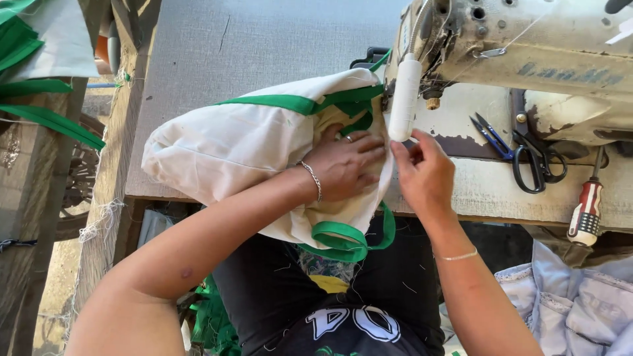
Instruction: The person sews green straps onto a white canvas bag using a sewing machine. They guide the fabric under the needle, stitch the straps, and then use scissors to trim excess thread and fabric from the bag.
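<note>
The cloth bag (pixel 244 142) looks soft and light; left hand (pixel 343 165) presses it with fingers spread, right hand (pixel 422 175) at three o'clock pinches its edge.

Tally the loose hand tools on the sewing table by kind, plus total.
Black scissors: 1
Blue thread snips: 1
Red-and-white-handled screwdriver: 1
Total: 3
All lie right of the right hand; the left hand rests flat on the white bag with green trim.
</note>
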